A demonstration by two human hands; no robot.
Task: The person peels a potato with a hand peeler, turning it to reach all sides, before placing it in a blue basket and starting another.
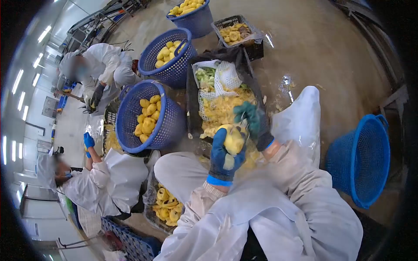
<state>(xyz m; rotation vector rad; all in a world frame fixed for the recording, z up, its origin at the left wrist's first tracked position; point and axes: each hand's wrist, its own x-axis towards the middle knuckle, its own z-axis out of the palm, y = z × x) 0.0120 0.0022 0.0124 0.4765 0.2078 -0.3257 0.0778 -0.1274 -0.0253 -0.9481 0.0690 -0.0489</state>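
My left hand point(222, 157), in a dark blue glove, is wrapped round a yellow, mango-like fruit point(234, 141) whose surface is partly pared. A pale patch shows on its lower side. Close against the fruit's upper right is my right hand point(249, 116) in a green glove, fingers curled round a small metal peeling tool point(243, 125), blurred and mostly covered by the glove. Beneath and beyond both hands stands a black crate point(257, 82) with yellow peelings point(220, 108), white foam netting point(227, 76) and green scraps point(204, 78).
Blue baskets point(176, 111) point(180, 69) point(202, 24) of yellow fruit stand ahead to the left. A blue basket point(357, 161) is at my right. Crates with peelings point(163, 202) point(235, 35) lie left and ahead. Two co-workers in white point(106, 185) point(104, 61) are on the left.
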